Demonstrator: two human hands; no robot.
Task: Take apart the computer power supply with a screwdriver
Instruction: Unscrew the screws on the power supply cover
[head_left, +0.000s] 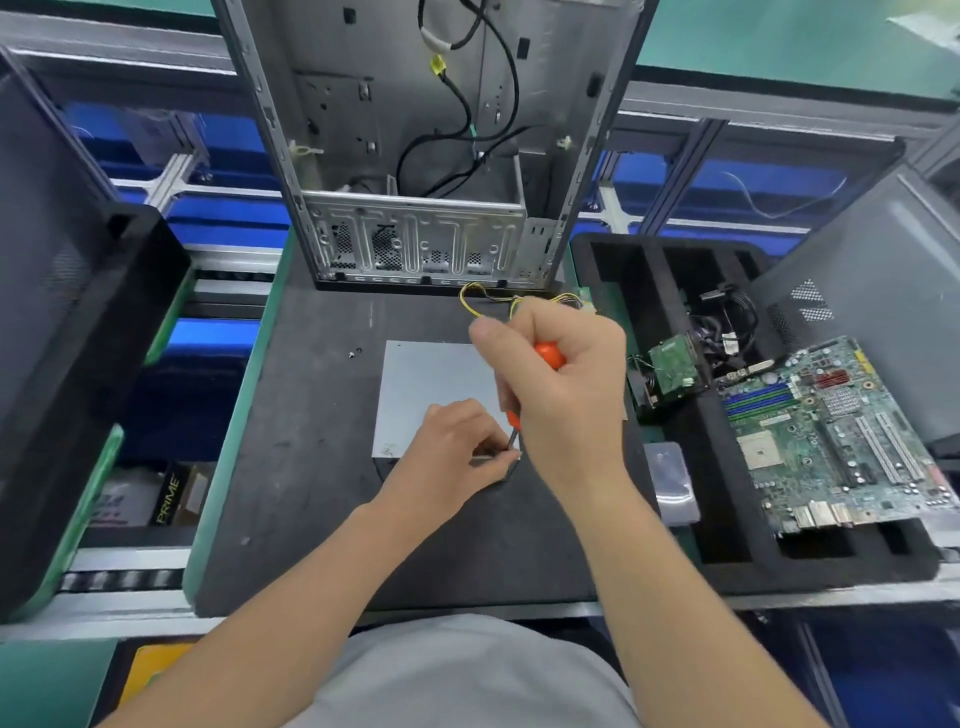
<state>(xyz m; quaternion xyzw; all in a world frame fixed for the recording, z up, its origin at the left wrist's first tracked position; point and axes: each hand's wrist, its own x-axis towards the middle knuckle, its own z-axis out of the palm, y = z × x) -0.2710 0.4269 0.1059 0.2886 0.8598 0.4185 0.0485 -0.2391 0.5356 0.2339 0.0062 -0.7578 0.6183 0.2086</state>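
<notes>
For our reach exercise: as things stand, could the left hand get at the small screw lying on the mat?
Probably yes: the screw lies uncovered on the mat, up-left of the left hand; but its fingers are busy pinching the screwdriver shaft.

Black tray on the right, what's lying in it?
A green circuit board lies across the tray, with a smaller boxy part and black cables beyond it. What sits under the board is covered.

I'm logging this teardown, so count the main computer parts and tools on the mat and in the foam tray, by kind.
Computer case: 1
Power supply: 1
Motherboard: 1
Drive with green board: 1
Cable bundle: 1
Screwdriver: 1
Total: 6
</notes>
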